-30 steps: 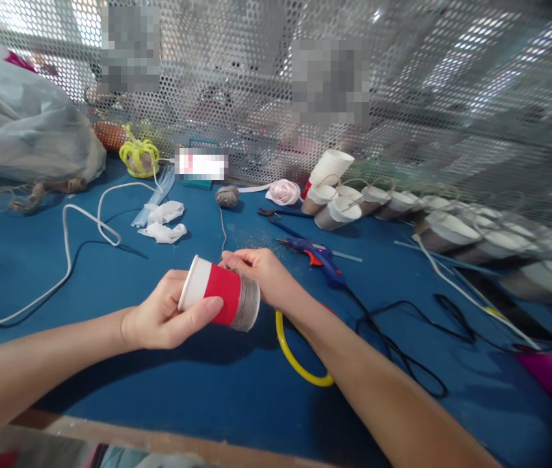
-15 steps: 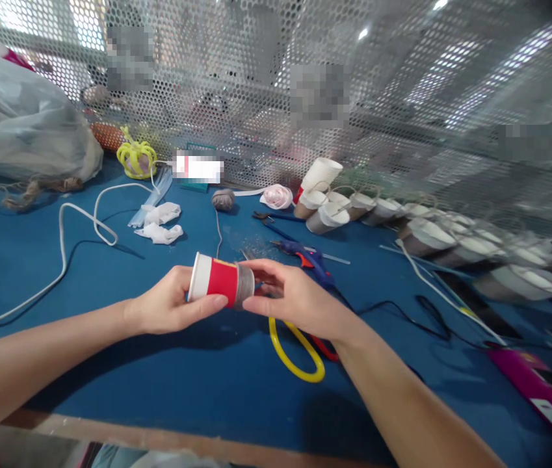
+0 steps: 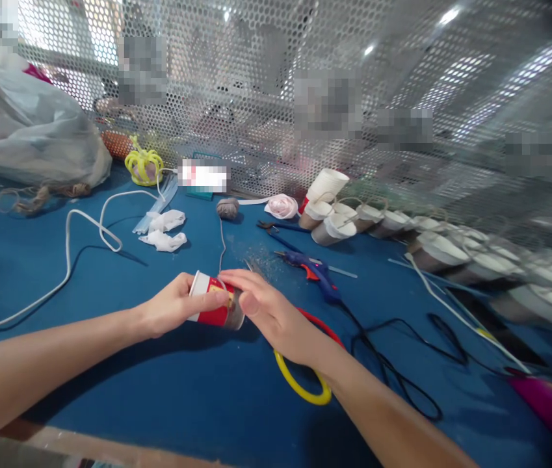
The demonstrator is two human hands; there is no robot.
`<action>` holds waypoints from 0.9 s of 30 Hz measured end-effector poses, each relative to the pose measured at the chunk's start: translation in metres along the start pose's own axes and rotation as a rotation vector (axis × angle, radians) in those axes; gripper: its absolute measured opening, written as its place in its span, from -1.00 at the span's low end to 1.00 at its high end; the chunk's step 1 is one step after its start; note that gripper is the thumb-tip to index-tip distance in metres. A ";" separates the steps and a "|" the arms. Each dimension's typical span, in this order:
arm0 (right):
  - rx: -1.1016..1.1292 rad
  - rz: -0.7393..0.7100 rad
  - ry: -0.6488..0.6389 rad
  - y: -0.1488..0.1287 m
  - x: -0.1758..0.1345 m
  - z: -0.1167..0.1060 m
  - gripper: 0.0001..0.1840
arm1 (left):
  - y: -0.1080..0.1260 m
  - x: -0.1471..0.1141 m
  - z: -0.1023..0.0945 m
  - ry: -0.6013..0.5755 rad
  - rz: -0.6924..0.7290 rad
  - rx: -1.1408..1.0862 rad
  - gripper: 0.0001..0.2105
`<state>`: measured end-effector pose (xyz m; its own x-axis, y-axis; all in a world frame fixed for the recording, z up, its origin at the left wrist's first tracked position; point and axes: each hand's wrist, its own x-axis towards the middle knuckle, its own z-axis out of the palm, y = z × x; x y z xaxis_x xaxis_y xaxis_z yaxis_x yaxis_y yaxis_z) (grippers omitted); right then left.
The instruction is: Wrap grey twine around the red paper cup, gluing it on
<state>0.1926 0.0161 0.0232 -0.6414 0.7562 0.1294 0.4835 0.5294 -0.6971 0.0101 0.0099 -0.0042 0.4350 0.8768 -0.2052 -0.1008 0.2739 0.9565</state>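
My left hand (image 3: 171, 304) is closed around a red and white paper cup (image 3: 201, 286) that lies tilted on its side, its white rim to the left. Grey yarn (image 3: 234, 316) is wound about the base end of the cup. Over that end reaches my right hand (image 3: 276, 318), its fingers long and together, the thumb lifted a little; the yarn strand runs to its fingertips, though the exact grip is partly hidden. The strand (image 3: 222, 244) leads back to a small grey yarn ball (image 3: 227, 208). Under my right forearm lie scissors with yellow and red handles (image 3: 305, 393).
A blue glue gun (image 3: 312, 266) with a black cord and pliers (image 3: 280, 227) lie ahead to the right. Several wrapped cups (image 3: 334, 227) line the mesh panel (image 3: 256, 130). White scraps (image 3: 163, 240), a white cable (image 3: 67, 253) and a plastic bag (image 3: 36, 136) are on the left.
My right hand has shifted left over the cup's base, its fingers now stretched across the top. The cup has turned and tilted, showing its yellow print. The camera view has shifted slightly.
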 end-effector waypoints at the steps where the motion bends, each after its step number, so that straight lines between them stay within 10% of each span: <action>1: 0.015 -0.010 -0.021 -0.003 0.003 0.001 -0.35 | 0.001 0.000 0.001 0.001 0.006 0.016 -0.73; 8: 0.056 -0.014 -0.012 -0.009 0.020 0.003 -0.29 | 0.001 0.001 0.004 0.096 -0.033 0.035 -0.70; 16: -0.337 0.604 0.439 0.054 -0.002 -0.071 -0.70 | -0.007 0.005 -0.001 0.141 -0.054 0.075 -0.69; 27: -0.286 0.936 0.366 0.101 -0.013 -0.078 -0.70 | -0.005 0.004 -0.001 0.136 0.009 0.281 -0.64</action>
<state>0.2964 0.0894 0.0066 0.2587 0.9562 -0.1370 0.8479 -0.2927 -0.4420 0.0112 0.0129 -0.0101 0.3091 0.9288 -0.2045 0.1553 0.1628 0.9744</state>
